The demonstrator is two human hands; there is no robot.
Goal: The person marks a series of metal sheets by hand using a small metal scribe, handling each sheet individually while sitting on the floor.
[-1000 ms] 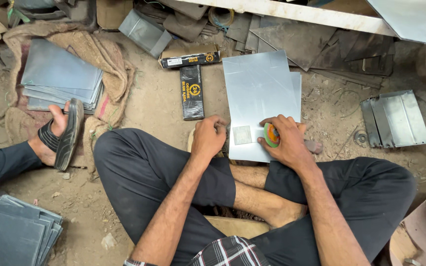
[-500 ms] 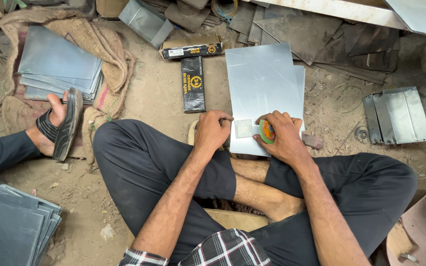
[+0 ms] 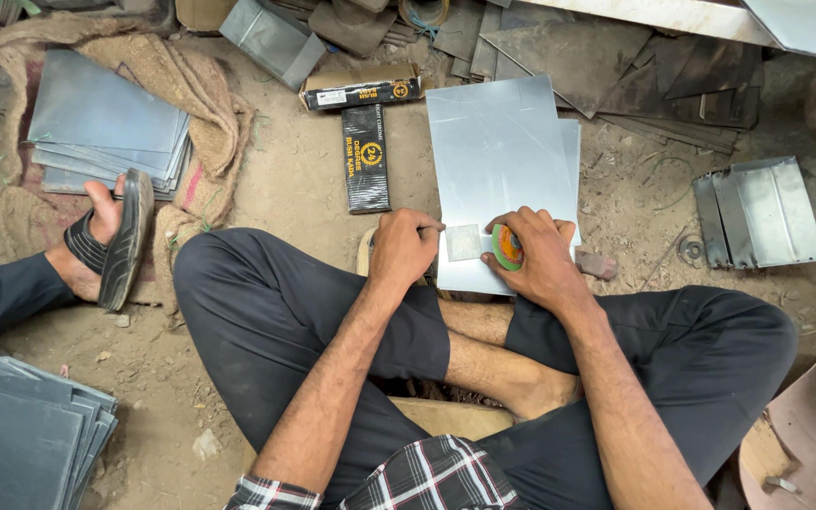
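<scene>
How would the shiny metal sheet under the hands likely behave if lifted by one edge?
The metal sheet looks thin and flat, so it would probably flex slightly rather than flop. Its smooth, shiny face suggests it may slip in a grip. The right hand and left hand press on its near edge.

1. Two hands of the seated person: the left hand (image 3: pixel 406 247) and the right hand (image 3: pixel 538 260), both at the near edge of the top metal sheet (image 3: pixel 498 161).
2. One roll of tape (image 3: pixel 507 247), green and orange, under the right hand.
3. One small square patch (image 3: pixel 464 243) on that sheet.
4. Two dark flat packets: one upright (image 3: pixel 366 157), one lying crosswise (image 3: pixel 361 92) above it.
5. Two stacks of grey sheets on the floor: one on sacking (image 3: pixel 101 127) at the far left, one (image 3: pixel 21 439) at the near left corner.
6. One folded metal piece (image 3: pixel 757 212) at the right.
7. One sandalled foot (image 3: pixel 110 236) of another person, left.
</scene>
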